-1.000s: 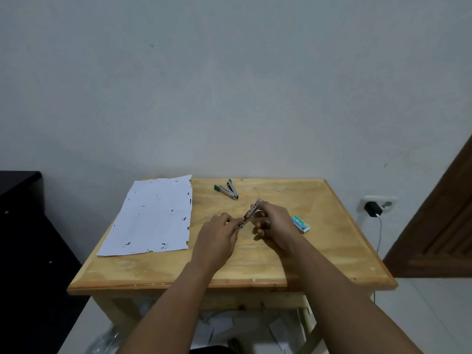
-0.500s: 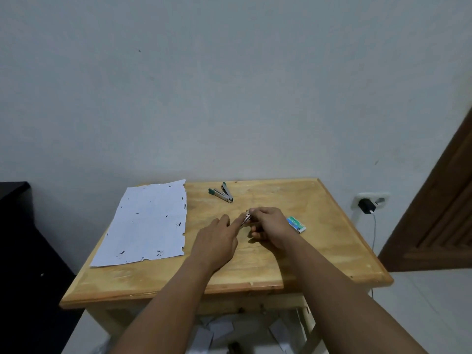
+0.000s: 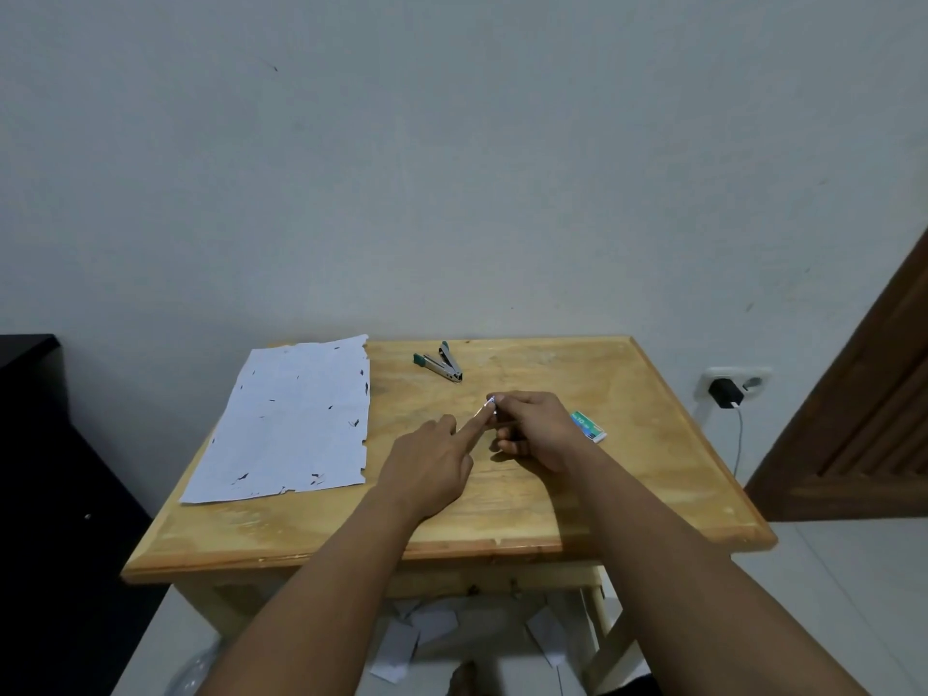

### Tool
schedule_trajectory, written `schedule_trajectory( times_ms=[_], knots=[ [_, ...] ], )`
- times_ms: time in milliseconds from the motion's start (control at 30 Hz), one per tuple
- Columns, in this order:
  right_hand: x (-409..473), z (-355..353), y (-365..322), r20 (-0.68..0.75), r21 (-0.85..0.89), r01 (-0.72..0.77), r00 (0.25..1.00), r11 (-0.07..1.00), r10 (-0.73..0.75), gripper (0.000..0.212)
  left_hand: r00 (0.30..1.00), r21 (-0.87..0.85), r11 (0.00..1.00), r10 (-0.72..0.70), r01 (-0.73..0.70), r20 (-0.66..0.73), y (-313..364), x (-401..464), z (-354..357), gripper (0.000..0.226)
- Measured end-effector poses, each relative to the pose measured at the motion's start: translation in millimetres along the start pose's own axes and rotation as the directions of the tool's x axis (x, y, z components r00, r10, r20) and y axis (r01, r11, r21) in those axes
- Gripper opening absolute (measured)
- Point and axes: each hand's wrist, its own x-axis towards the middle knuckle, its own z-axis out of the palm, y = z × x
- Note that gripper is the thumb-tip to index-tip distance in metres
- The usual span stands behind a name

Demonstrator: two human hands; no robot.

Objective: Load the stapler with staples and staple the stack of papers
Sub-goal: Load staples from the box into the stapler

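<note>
Currently, the right hand (image 3: 542, 428) is pinching a small metal stapler (image 3: 494, 410). The left hand (image 3: 432, 464) is touching its tip with an extended forefinger, grasping nothing.

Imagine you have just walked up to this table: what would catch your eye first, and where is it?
First, the two hands meeting mid-table: the right hand pinches a small metal piece, probably a staple strip, and the left hand points a finger at it. Next, the white stack of papers on the table's left side. Behind the hands lies the green-tipped stapler, opened.
</note>
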Motion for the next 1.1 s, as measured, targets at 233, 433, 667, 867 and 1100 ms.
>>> schedule_trajectory(
  times_ms=[233,433,667,867,1100],
  knots=[
    [-1,1,1,0.005,-0.007,0.0,1.0,1.0,0.0,0.022,1.0,-0.072,0.997,-0.008,0.007,-0.014,-1,0,0,0.059],
    [-4,2,0,-0.005,-0.02,0.003,1.0,1.0,-0.003,0.022,0.99,-0.114,0.994,-0.019,0.003,-0.143,0,-6,2,0.031],
    [-9,6,3,-0.046,-0.062,0.067,0.997,0.996,-0.07,0.022,0.952,-0.154,0.98,-0.163,0.126,-0.257,4,-13,-4,0.013],
    [-13,15,4,-0.099,-0.081,0.109,0.988,0.991,-0.117,0.018,0.958,-0.123,0.984,-0.155,0.128,-0.24,7,-14,-6,0.011],
    [-16,18,1,-0.1,-0.036,0.084,0.991,0.996,-0.087,0.012,0.963,-0.118,0.985,-0.147,0.123,-0.226,8,-17,-9,0.02]
  ],
)
